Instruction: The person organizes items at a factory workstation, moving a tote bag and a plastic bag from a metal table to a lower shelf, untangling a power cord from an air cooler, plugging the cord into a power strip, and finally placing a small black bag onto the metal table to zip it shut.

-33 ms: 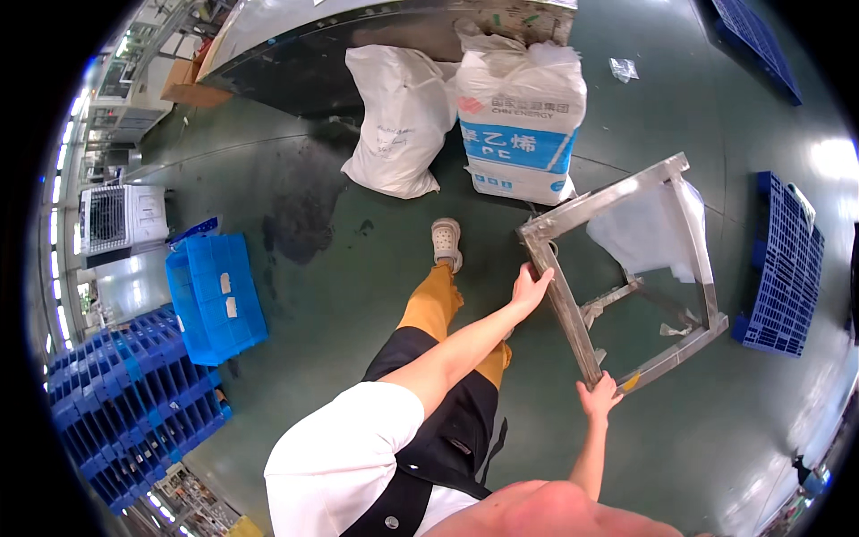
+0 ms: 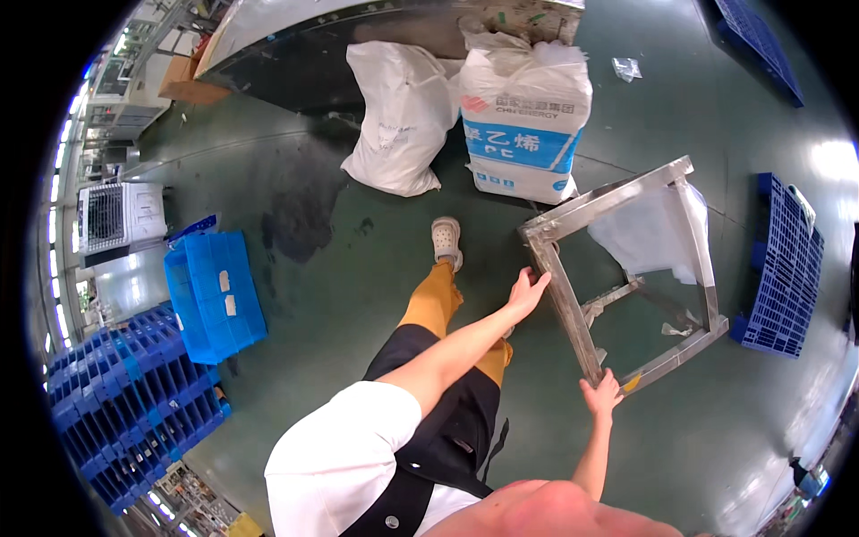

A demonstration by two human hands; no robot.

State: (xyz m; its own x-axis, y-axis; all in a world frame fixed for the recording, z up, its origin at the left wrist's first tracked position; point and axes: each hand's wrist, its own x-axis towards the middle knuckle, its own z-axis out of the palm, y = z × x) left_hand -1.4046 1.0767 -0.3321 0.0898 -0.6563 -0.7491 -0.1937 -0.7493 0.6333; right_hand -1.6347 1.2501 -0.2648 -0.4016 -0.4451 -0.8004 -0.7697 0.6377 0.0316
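A square frame of scuffed metal bars [image 2: 569,309] with legs stands to my right, a stand or stool frame without a top. My left hand [image 2: 526,294] is closed at its near-side bar, toward the far corner; part of the grip is hidden. At the near corner of the same bar, my right hand [image 2: 603,395] wraps round the metal. Crumpled scraps cling to the lower bars. Through the frame's far part shows a whitish translucent plastic sheet [image 2: 640,234].
A white sack [image 2: 398,121] and a white-and-blue printed sack [image 2: 523,125] stand ahead against a metal-sided bench [image 2: 295,76]. Blue pallets [image 2: 780,268] lie to the right. On the left are a blue crate [image 2: 215,300], stacked blue pallets [image 2: 134,403] and a white air cooler [image 2: 125,217].
The view has shifted very slightly. Both hands stay at the metal frame, and nothing was taken up or let go.
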